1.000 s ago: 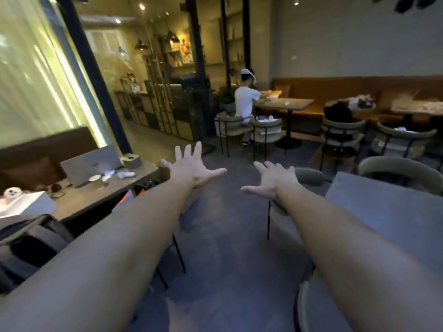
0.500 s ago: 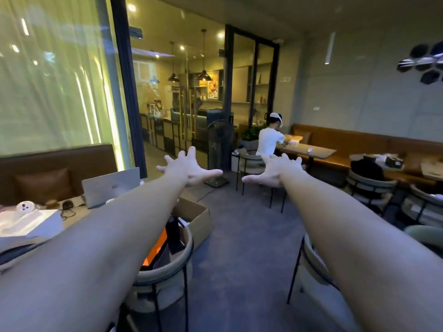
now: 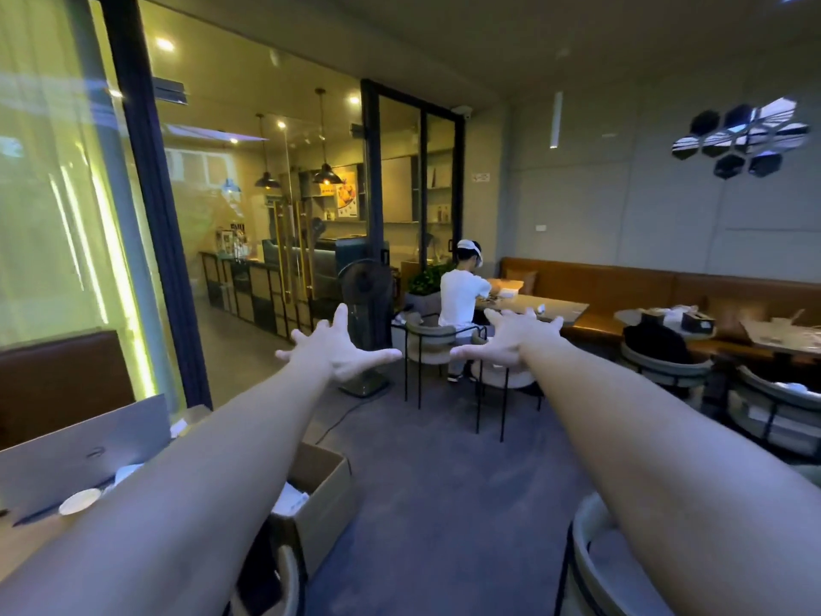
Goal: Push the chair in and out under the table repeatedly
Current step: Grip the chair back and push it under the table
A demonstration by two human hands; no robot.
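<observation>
Both my arms are stretched straight out in front of me at chest height. My left hand (image 3: 338,351) has its fingers spread wide and holds nothing. My right hand (image 3: 511,340) is spread the same way, empty, in mid-air. A grey padded chair (image 3: 595,566) with a dark metal frame shows at the bottom right, beneath my right forearm; neither hand touches it. Part of another chair back (image 3: 284,575) shows at the bottom, under my left forearm. A wooden table (image 3: 26,540) lies at the lower left.
An open cardboard box (image 3: 320,495) sits on the grey floor by the left table, which carries a laptop (image 3: 80,446) and a paper cup (image 3: 80,500). A standing fan (image 3: 365,331) and a seated person (image 3: 460,300) at a far table lie ahead. More chairs (image 3: 773,406) stand at right.
My view has tilted upward, from the floor and nearby tables toward the far room. Both arms stay outstretched with fingers spread, and the hands hold nothing throughout.
</observation>
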